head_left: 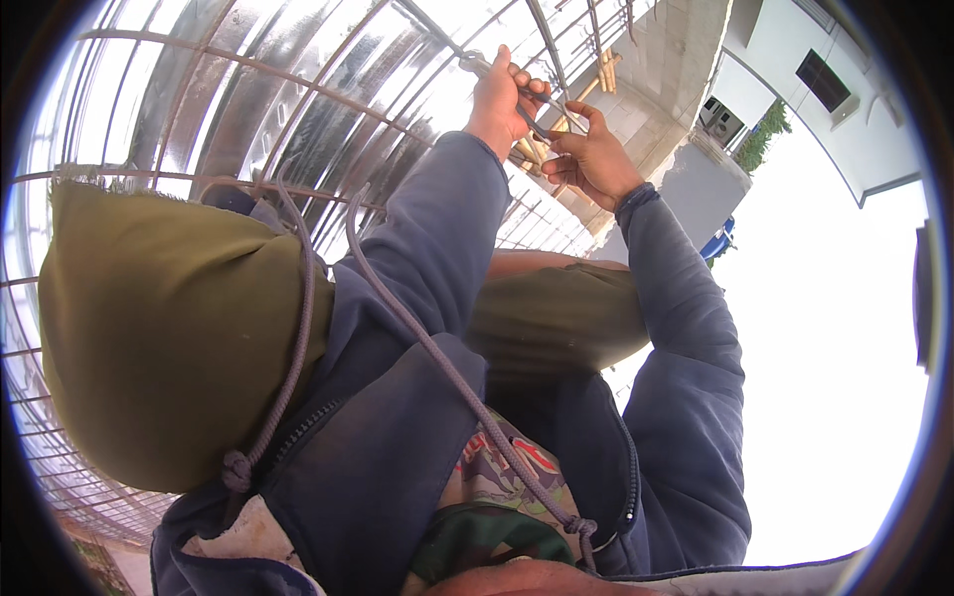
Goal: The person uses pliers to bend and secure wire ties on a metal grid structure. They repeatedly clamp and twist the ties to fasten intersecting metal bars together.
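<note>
My left hand is closed around a pair of steel pincers at the top of the head view, against the bar grid. A metal head shows beyond the thumb, and dark handles stick out towards my right hand. That hand is curled at the handle ends, its thumb raised and its fingers bent beneath. Whether thin wire lies between these fingers is too small to tell. The rusty steel bar mesh stretches left from my hands, with more upright bars just above them.
Shiny corrugated metal sheeting lies behind the mesh. Bamboo or wooden poles stand past my hands, beside a concrete block wall. My raised knee is below my forearms. A white building rises at the far right.
</note>
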